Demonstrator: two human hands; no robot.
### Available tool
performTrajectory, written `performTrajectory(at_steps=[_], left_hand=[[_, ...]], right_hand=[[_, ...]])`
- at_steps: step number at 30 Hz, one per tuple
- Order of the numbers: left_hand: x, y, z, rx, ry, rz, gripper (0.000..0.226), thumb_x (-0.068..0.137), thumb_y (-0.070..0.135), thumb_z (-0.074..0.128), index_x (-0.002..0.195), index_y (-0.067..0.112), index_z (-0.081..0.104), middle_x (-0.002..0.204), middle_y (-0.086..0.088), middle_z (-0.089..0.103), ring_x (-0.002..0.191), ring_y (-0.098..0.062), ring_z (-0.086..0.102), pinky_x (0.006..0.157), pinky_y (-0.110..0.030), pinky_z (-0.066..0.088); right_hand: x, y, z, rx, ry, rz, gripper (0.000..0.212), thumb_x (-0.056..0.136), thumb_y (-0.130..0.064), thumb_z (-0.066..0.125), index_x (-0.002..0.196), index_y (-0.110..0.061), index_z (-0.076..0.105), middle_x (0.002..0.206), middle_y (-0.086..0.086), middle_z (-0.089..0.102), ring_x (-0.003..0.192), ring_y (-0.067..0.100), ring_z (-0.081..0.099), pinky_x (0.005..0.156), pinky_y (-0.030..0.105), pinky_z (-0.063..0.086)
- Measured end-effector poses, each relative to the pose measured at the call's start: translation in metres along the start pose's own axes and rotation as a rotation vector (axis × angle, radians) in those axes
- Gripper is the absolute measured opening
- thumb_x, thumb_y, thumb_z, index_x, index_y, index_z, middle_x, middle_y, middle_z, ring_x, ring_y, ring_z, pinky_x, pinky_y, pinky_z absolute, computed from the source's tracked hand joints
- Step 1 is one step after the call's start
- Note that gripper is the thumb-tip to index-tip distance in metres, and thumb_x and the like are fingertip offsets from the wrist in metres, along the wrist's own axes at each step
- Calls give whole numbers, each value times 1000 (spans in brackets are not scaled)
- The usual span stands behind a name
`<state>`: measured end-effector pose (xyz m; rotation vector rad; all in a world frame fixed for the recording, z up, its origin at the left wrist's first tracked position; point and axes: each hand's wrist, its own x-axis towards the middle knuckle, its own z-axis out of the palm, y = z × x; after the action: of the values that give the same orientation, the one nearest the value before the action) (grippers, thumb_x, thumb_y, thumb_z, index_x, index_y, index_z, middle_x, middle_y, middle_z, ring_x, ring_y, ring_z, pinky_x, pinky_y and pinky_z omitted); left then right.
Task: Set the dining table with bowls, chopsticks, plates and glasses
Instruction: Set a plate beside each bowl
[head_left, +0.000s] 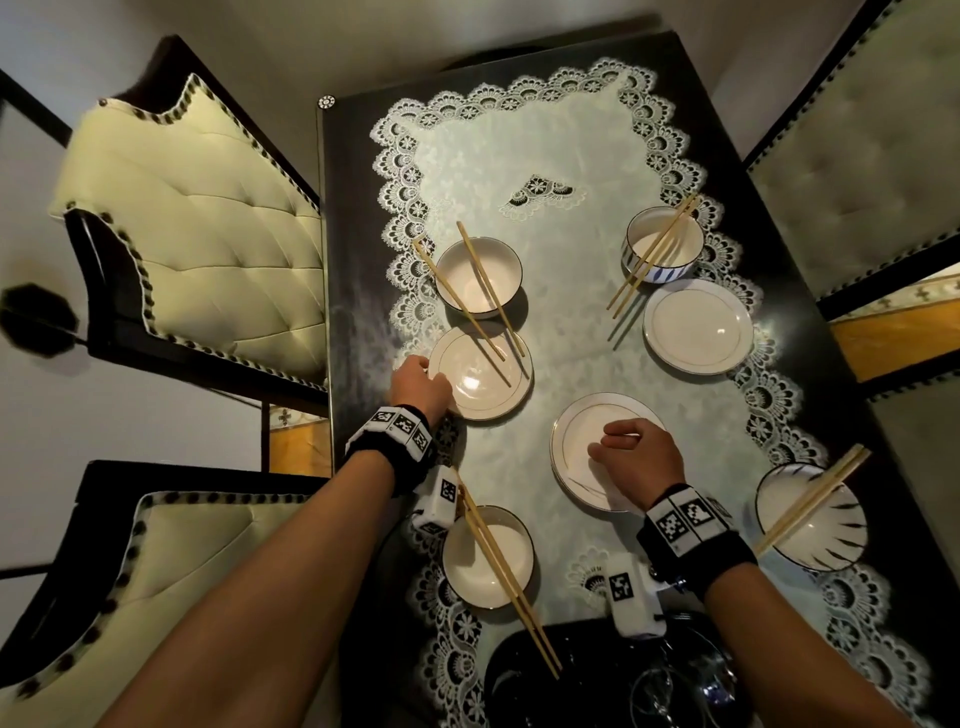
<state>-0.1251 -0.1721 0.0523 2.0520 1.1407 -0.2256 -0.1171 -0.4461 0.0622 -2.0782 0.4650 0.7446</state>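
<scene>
On the bench (353, 260), the left hand (420, 387) grips the rim of the left plate (483, 382). This plate lies just beside a white bowl (478, 275), and chopsticks (491, 288) are laid across both. The right hand (641, 457) lies over the middle plate (582, 436) with its fingers (623, 428) curled, and I cannot tell if they grip the plate.
</scene>
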Motion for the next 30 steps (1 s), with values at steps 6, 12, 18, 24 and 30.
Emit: performTrajectory(at_steps=[6,12,18,24,30], left_hand=[[-49,6,-15,41,51,-11,30,87,14,55,113,-2,57,113,-21,64,102,-34,61,69,-31,39],[-103,-10,-37,23,157,-51,33,87,14,54,116,-2,57,119,-20,61,103,-33,59,74,-33,41],[-169,-26,-48,-160,173,4,29,88,13,56,116,6,57,120,-13,60,106,-27,62,95,-37,51],[-248,-47,-10,-210,-108,136,21,92,17,59,112,12,57,100,-5,69,84,-16,71,83,-39,59],[-296,-70,30,-66,-195,215,34,93,27,55,124,13,57,110,-5,69,99,-22,66,91,-32,51]], right_hand=[[-30,8,-28,1,-9,-71,25,77,-17,78,99,-19,67,89,-7,69,98,16,67,93,27,48],[-63,22,-46,7,-14,-135,25,79,-13,77,101,-17,67,97,0,72,100,19,68,99,37,51],[-90,37,-57,-45,72,-240,25,76,-10,77,98,-18,69,94,1,72,95,17,68,85,24,48],[-115,70,-58,-240,81,-262,40,72,-14,80,108,-19,63,113,9,66,107,26,62,91,31,51],[-152,97,-53,-329,110,-291,56,66,-17,79,117,-26,57,120,15,62,107,31,63,95,38,52]])
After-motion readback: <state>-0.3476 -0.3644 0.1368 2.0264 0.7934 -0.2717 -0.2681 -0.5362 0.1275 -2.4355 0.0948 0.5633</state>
